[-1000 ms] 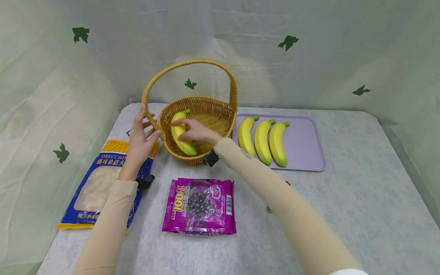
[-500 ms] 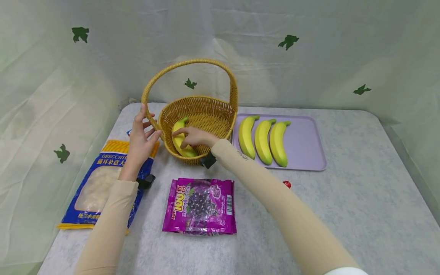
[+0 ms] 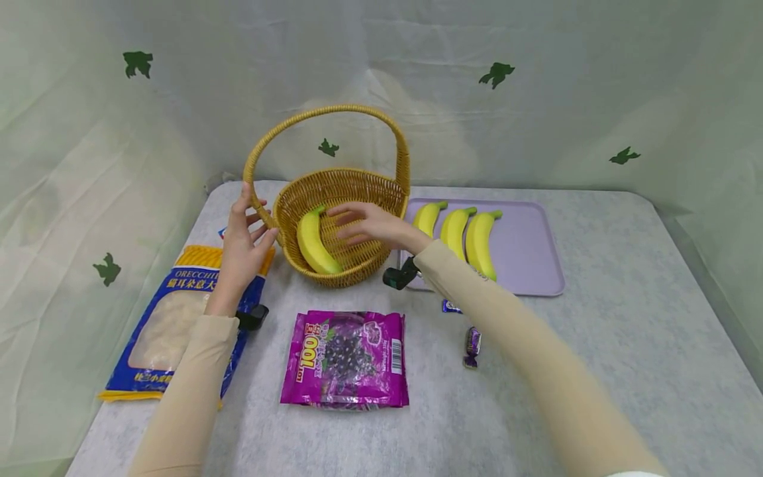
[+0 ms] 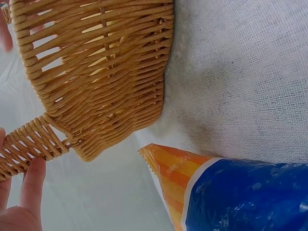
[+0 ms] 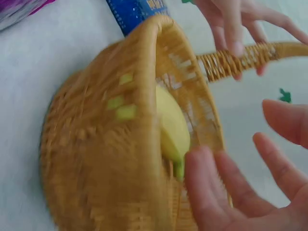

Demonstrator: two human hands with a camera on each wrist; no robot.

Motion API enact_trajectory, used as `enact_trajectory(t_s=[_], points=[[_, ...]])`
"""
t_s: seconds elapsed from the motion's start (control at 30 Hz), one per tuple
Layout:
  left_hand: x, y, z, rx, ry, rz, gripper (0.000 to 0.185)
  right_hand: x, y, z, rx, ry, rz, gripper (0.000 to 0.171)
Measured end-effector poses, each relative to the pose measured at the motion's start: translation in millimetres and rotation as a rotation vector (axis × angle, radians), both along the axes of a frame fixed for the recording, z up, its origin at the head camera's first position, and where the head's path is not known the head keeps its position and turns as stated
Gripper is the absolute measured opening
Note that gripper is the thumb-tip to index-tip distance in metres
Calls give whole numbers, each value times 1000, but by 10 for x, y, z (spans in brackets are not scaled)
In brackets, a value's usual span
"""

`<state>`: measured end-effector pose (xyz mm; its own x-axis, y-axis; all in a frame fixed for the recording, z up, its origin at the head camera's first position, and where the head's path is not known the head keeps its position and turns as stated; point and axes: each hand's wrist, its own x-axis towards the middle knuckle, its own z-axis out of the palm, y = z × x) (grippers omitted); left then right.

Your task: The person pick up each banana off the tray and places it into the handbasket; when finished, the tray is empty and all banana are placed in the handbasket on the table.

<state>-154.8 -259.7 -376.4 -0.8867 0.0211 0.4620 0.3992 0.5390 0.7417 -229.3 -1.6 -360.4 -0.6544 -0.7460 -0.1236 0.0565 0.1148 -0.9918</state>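
My left hand [image 3: 241, 248] pinches the lower left end of the handle of a wicker basket [image 3: 372, 185], thumb and fingers on either side of it. Inside the basket one yellow banana [image 3: 311, 242] lies along the left wall, its stem toward the back. Over the basket's right half hovers my right hand [image 3: 375, 226], fingers spread and holding nothing. In the right wrist view, somewhat blurred, those fingers [image 5: 204, 180] are beside the basket's opening, near the banana's stem. The left wrist view shows the basket's woven side and the fingers at the handle.
Right of the basket is a lilac tray [image 3: 527, 248] with three bananas [image 3: 479, 242], partly behind the right forearm. A purple candy bag [image 3: 346, 358] lies in front, a blue pasta bag [image 3: 169, 324] under the left forearm. Small wrapped candies [image 3: 473, 344] lie near the right sleeve.
My right hand has let go of the banana, now lying lower in the basket, and has moved up and right. My left hand stays at the handle.
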Motion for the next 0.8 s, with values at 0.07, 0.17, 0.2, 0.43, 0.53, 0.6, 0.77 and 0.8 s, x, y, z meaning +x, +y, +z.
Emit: enact_trajectory(t_s=[0.07,0.17,0.2,0.43,0.53,0.6,0.77,0.8], points=[[-1,5,-1,-4,4,-1,82,-13,159,4,-27,7,-13,47],[2,11,-3,0,2,-3,82,-29,416,16,-21,21,-39,47],[2,13,-4,2,1,-4,82,-36,505,17,-10,28,-51,47],[-1,1,0,-1,-8,5,81,-90,1119,-40,0,27,-133,48],[5,-5,-1,-5,-7,6,81,-85,1387,-71,19,32,-176,48],[6,-6,-3,-9,-6,9,81,-76,1566,-107,39,30,-211,47],[7,0,-3,-11,-10,14,82,-17,1996,-210,98,36,-281,46],[6,2,-3,-9,-7,12,82,-3,2074,-232,108,38,-291,47]])
